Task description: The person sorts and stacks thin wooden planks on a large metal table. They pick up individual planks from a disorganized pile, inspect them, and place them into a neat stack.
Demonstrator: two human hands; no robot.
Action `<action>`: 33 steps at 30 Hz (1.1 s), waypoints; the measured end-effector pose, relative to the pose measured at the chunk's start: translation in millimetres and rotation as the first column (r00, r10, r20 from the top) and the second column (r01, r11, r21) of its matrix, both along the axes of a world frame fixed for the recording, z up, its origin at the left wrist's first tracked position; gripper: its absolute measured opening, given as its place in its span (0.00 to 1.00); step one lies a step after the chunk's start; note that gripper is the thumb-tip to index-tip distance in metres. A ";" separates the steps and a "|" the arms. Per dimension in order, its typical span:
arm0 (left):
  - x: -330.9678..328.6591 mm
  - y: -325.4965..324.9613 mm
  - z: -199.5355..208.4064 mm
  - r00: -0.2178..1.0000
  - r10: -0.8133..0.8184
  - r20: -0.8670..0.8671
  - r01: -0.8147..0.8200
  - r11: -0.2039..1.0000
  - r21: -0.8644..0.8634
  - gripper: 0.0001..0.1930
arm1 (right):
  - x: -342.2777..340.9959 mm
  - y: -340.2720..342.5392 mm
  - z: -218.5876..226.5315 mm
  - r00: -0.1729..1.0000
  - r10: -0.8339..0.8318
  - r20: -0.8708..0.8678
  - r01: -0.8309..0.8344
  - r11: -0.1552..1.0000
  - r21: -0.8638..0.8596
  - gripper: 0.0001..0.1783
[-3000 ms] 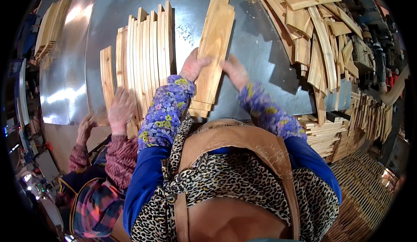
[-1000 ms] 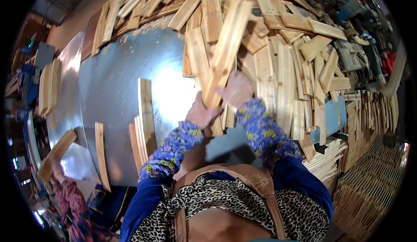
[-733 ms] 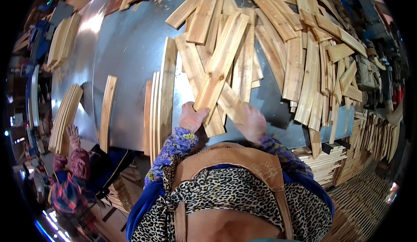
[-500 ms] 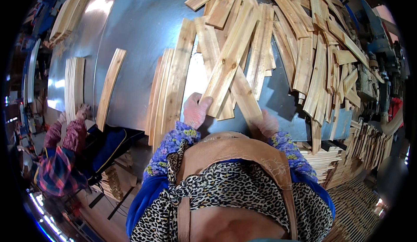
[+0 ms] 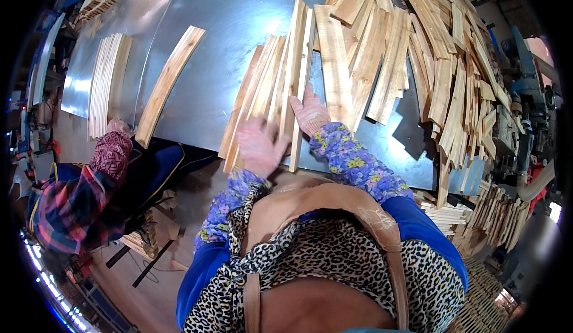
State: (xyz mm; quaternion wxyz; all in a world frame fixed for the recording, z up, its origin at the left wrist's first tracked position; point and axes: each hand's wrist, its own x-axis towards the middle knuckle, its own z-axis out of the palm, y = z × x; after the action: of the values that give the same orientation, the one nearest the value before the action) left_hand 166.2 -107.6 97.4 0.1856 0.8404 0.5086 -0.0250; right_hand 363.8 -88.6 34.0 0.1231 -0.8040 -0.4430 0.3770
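Several narrow wooden boards (image 5: 258,91) stand side by side in a row on the metal table (image 5: 218,28) in front of me. My right hand (image 5: 311,115) lies with straightened fingers against the right side of the outermost board (image 5: 303,73). My left hand (image 5: 259,148) is over the near ends of the row, its fingers spread and somewhat blurred. Neither hand is wrapped around a board. To the right of the row, a wide pale board (image 5: 335,64) lies at the edge of a loose heap of boards (image 5: 382,52).
A co-worker in a plaid top (image 5: 71,207) is at the left, with one hand by a neat stack of boards (image 5: 110,82). A single board (image 5: 170,85) lies between us. Further stacked wood (image 5: 498,213) stands below the table's right end.
Both hands have moved left, away from the two boards they gripped at the heap. The row at left now has more boards at its right side. The view has shifted.
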 end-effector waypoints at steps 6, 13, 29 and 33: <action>-96.7 48.4 -84.5 0.807 0.571 0.148 -0.533 0.813 -0.234 0.44 | -85.9 38.6 50.9 0.954 0.237 -0.182 -0.269 0.946 -0.181 0.46; -200.9 81.1 -77.7 0.746 0.656 0.114 -0.628 0.750 -0.208 0.45 | -207.5 48.3 -25.1 0.823 0.505 -0.260 -0.464 0.862 0.207 0.56; -126.4 99.1 -58.2 0.911 -0.326 -0.251 0.341 0.940 0.018 0.30 | 180.8 266.2 33.7 0.830 -0.097 0.549 0.037 0.992 0.120 0.53; -32.2 194.6 -67.8 0.967 -0.252 -0.046 0.255 0.963 0.088 0.26 | 218.1 303.5 -3.3 0.830 -0.260 0.493 0.225 0.966 0.130 0.54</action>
State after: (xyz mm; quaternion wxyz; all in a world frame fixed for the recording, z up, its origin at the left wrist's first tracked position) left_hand 134.0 87.0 29.6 0.1329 0.9058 0.4005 -0.0393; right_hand 581.9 214.9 30.8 0.0762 -0.9197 -0.3662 0.1194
